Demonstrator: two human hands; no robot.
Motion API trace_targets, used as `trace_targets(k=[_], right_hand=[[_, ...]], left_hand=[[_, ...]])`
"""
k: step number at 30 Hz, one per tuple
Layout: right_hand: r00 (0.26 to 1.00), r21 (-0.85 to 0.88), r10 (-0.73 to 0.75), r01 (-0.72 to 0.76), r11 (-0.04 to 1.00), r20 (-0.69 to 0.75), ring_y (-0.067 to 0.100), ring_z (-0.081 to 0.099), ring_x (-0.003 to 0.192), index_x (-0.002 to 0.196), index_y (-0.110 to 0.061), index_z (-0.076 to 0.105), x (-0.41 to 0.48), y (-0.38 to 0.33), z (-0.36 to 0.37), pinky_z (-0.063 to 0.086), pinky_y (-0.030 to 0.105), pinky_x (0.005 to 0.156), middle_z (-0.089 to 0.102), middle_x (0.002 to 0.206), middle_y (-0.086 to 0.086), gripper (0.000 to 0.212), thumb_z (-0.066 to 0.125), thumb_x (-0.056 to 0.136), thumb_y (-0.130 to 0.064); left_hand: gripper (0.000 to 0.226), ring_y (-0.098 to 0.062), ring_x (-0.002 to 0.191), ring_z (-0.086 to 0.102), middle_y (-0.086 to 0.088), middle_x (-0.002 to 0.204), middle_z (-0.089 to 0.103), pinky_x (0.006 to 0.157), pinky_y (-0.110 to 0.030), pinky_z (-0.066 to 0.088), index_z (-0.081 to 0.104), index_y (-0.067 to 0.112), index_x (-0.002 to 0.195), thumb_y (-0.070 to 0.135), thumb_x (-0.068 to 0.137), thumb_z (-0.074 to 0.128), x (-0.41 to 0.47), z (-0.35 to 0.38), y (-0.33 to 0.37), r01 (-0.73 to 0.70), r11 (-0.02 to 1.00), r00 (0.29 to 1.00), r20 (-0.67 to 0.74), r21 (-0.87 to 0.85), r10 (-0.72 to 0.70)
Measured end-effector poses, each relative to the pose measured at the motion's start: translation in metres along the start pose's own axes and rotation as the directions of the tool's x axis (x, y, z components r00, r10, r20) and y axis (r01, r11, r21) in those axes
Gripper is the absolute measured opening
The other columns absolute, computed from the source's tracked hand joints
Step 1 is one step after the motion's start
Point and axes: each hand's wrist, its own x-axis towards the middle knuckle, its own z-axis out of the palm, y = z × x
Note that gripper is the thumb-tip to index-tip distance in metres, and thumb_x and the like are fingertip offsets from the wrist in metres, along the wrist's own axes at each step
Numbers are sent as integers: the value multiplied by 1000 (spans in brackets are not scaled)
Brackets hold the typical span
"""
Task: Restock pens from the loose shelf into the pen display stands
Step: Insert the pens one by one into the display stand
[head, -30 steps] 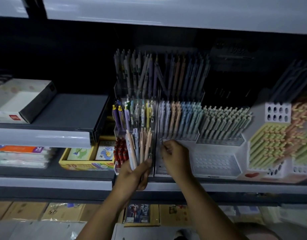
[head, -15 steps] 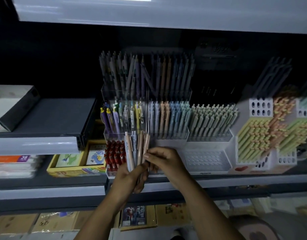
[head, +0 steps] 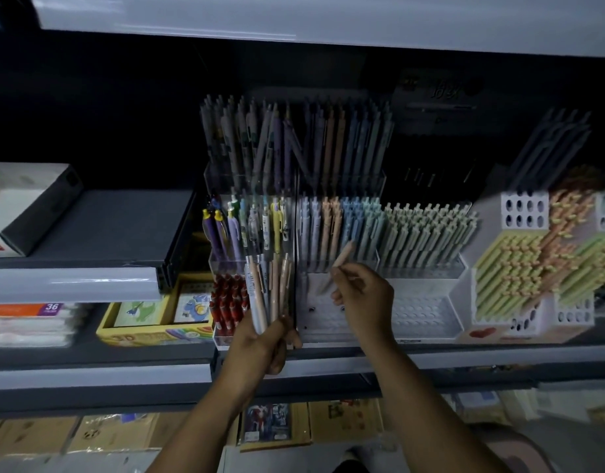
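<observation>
My left hand [head: 264,343] grips a bundle of pastel pens [head: 267,291], held upright in front of the clear tiered pen stand [head: 251,213]. My right hand [head: 362,298] pinches a single peach pen [head: 338,266], tilted up and to the right, over the white perforated front tier [head: 316,314] of the pastel pen stand. Rows of lilac, peach and blue pens [head: 338,230] fill the tier behind it.
A green pen rack [head: 427,233] and white honeycomb stands [head: 523,268] with yellow and orange pens stand to the right. Red pens [head: 227,302] and a yellow crayon box [head: 151,331] lie to the left. Grey shelf edges run above and below.
My right hand has drawn one peach pen out of the bundle and carried it right, over the white front tier. The left hand stays holding the bundle.
</observation>
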Motion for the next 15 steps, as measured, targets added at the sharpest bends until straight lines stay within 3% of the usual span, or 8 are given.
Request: trace_targets(k=[3, 5, 10, 15], right_hand=[[995, -149, -97, 101, 984, 33, 9, 65, 60, 87, -16, 74, 0, 15, 9, 59, 38, 59, 68, 71, -2, 8, 71, 94, -20], [991, -224, -127, 133, 966, 40, 14, 66, 63, 86, -16, 74, 1, 25, 12, 57, 40, 59, 69, 74, 1, 10, 71, 94, -22], [990, -316, -116, 137, 939, 86, 15, 68, 69, 97, -21, 74, -1, 44, 13, 58, 39, 59, 73, 87, -4, 19, 64, 94, -37], [985, -384, -152, 174, 907, 87, 13, 69, 71, 100, -22, 75, -2, 42, 12, 57, 33, 61, 75, 88, -5, 16, 65, 95, -33]], left_hand=[[29, -18, 37, 30, -5, 48, 56, 43, -24, 25, 58, -14, 93, 12, 106, 50, 0, 1, 6, 13, 1000, 1000, -25, 4, -13], [39, -18, 38, 31, -9, 45, 48, 43, -25, 25, 61, -19, 89, 16, 105, 52, -1, 0, 10, 30, 999, 999, -32, -17, -30], [34, -24, 40, 39, -21, 56, 51, 40, -27, 36, 64, -13, 87, 15, 104, 55, 0, -3, 14, -3, 998, 996, -87, -60, -2], [24, -29, 48, 49, -22, 62, 55, 42, -29, 43, 62, -5, 84, 12, 101, 59, 3, -4, 11, -16, 997, 990, -144, -74, 6]])
